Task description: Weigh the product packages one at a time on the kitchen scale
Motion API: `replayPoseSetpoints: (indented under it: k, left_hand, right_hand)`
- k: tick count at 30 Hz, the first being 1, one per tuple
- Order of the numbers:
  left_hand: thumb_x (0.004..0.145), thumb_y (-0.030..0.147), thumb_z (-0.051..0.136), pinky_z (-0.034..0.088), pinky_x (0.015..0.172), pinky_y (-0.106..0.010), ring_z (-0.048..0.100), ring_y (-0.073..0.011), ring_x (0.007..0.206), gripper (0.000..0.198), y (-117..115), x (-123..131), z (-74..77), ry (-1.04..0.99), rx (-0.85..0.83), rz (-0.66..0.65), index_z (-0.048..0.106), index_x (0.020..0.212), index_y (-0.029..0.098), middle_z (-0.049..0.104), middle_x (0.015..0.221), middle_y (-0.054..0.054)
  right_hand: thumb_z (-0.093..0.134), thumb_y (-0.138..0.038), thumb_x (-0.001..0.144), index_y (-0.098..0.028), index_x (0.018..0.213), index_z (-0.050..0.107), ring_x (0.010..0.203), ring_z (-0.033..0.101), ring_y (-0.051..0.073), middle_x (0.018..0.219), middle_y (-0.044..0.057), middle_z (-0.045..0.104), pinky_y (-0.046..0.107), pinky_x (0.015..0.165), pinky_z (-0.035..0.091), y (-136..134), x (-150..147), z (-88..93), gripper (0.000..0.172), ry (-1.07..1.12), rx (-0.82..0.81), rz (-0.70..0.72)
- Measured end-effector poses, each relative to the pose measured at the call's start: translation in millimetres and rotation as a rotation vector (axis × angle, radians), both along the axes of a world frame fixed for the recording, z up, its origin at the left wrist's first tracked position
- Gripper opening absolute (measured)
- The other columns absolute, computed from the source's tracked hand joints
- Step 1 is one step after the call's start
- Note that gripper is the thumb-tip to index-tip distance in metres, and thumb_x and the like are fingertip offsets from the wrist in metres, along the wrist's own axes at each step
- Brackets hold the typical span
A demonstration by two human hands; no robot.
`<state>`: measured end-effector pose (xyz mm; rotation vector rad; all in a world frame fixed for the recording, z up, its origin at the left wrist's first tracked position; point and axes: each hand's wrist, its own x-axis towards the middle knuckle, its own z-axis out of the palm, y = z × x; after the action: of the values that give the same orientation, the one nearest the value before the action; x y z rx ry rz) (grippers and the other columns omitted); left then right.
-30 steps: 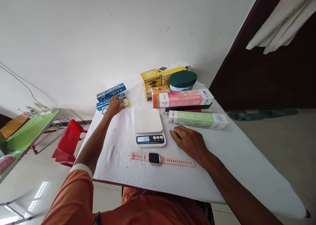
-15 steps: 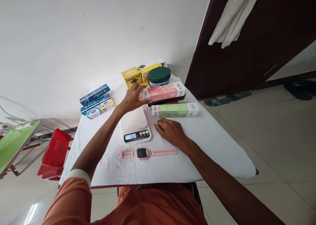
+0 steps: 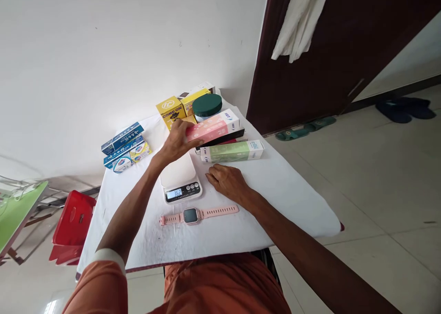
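Observation:
My left hand (image 3: 178, 141) is closed around the left end of a long pink-and-white box (image 3: 217, 124), fingers behind it and thumb in front. The box lies slightly tilted over a black box (image 3: 237, 134). A green-and-white box (image 3: 232, 151) lies just in front of these. Curled loosely on the tablecloth, my right hand (image 3: 227, 180) rests near that green box and shows nothing in it. Left of it stands a white kitchen scale (image 3: 177, 169), its bare plate below my left forearm and its display reading 362. A pink-strapped smartwatch (image 3: 190, 215) lies stretched out before the scale.
Blue boxes (image 3: 122, 139) and small soap boxes (image 3: 123, 163) are stacked at the left. Yellow boxes (image 3: 170, 109) and a green-lidded tub (image 3: 207, 105) stand at the back by the wall. A red chair (image 3: 73, 222) is left of the white-covered table (image 3: 289, 203).
My left hand has closed on the pink box's left end, and the box has tilted slightly. The view has swung a little to the right. My right hand stays resting on the table.

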<state>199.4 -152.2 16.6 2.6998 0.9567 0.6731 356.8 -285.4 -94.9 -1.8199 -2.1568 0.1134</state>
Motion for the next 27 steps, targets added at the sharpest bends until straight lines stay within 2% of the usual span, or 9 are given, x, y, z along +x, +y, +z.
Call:
replayPoseSetpoints:
  k: [5, 7, 10, 15, 18, 20, 23, 27]
  left_hand:
    - [0.089, 0.058, 0.071, 0.049, 0.094, -0.037, 0.056, -0.0219, 0.104, 0.047, -42.1, -76.7, 23.7, 0.0, -0.113, 0.094, 0.062, 0.121, 0.025, 0.057, 0.114, -0.005]
    - [0.089, 0.056, 0.071, 0.048, 0.095, -0.037, 0.056, -0.0219, 0.104, 0.046, -52.8, -103.5, 22.2, 0.027, -0.156, 0.121, 0.062, 0.122, 0.025, 0.057, 0.113, -0.004]
    - [0.091, 0.055, 0.069, 0.047, 0.096, -0.038, 0.055, -0.0226, 0.106, 0.045, -59.9, -128.4, 5.4, 0.051, -0.209, 0.145, 0.061, 0.123, 0.025, 0.057, 0.113, -0.005]
    - [0.088, 0.053, 0.073, 0.046, 0.099, -0.043, 0.055, -0.0255, 0.109, 0.048, -57.5, -130.9, -29.4, 0.097, -0.206, 0.163, 0.061, 0.124, 0.023, 0.056, 0.115, -0.008]
    - [0.088, 0.053, 0.073, 0.046, 0.101, -0.048, 0.054, -0.0283, 0.111, 0.05, -55.4, -125.6, -37.7, 0.149, -0.175, 0.189, 0.061, 0.126, 0.023, 0.057, 0.116, -0.009]
    - [0.084, 0.054, 0.077, 0.045, 0.104, -0.051, 0.054, -0.0298, 0.115, 0.057, -55.6, -125.7, -35.6, 0.162, -0.165, 0.193, 0.06, 0.13, 0.025, 0.058, 0.12, -0.01]
    - [0.079, 0.059, 0.08, 0.044, 0.111, -0.051, 0.054, -0.0305, 0.125, 0.073, -57.0, -131.1, -21.2, 0.094, -0.152, 0.18, 0.054, 0.14, 0.028, 0.057, 0.132, -0.011]
    - [0.087, 0.063, 0.071, 0.048, 0.108, -0.047, 0.06, -0.0274, 0.124, 0.067, -58.2, -137.5, 3.5, -0.05, -0.08, 0.249, 0.052, 0.142, 0.03, 0.06, 0.135, -0.01]
  right_hand:
    - [0.045, -0.027, 0.105, -0.014, 0.087, 0.073, 0.078, 0.065, 0.019, 0.092, 0.01, 0.075, 0.03, 0.059, 0.024, -0.3, 0.7, -2.5, 0.036, 0.027, 0.005, -0.002]
    - [0.046, -0.028, 0.104, -0.014, 0.086, 0.073, 0.078, 0.064, 0.019, 0.092, 0.01, 0.075, 0.03, 0.06, 0.023, -0.4, 0.9, -3.3, 0.036, 0.037, 0.009, -0.001]
    - [0.047, -0.029, 0.103, -0.015, 0.084, 0.072, 0.077, 0.063, 0.019, 0.09, 0.009, 0.074, 0.03, 0.06, 0.023, -0.3, 0.6, -3.7, 0.035, 0.036, 0.01, -0.006]
    - [0.046, -0.028, 0.102, -0.015, 0.08, 0.07, 0.073, 0.061, 0.017, 0.085, 0.007, 0.072, 0.03, 0.06, 0.025, 0.4, 0.3, -4.2, 0.036, 0.039, 0.025, -0.003]
    - [0.046, -0.028, 0.101, -0.015, 0.076, 0.068, 0.07, 0.059, 0.016, 0.081, 0.007, 0.071, 0.03, 0.06, 0.025, 0.9, 1.1, -6.1, 0.036, 0.05, 0.046, 0.003]
    - [0.045, -0.028, 0.1, -0.016, 0.075, 0.067, 0.069, 0.058, 0.016, 0.08, 0.007, 0.07, 0.03, 0.06, 0.024, 0.9, 1.7, -7.6, 0.036, 0.061, 0.053, 0.003]
    - [0.044, -0.029, 0.101, -0.016, 0.076, 0.067, 0.068, 0.056, 0.016, 0.08, 0.007, 0.069, 0.03, 0.059, 0.023, 0.5, 2.3, -9.2, 0.036, 0.073, 0.054, 0.007]
    - [0.043, -0.03, 0.101, -0.016, 0.077, 0.066, 0.069, 0.057, 0.017, 0.081, 0.008, 0.069, 0.031, 0.059, 0.023, -0.4, 2.4, -9.3, 0.036, 0.069, 0.054, 0.0]
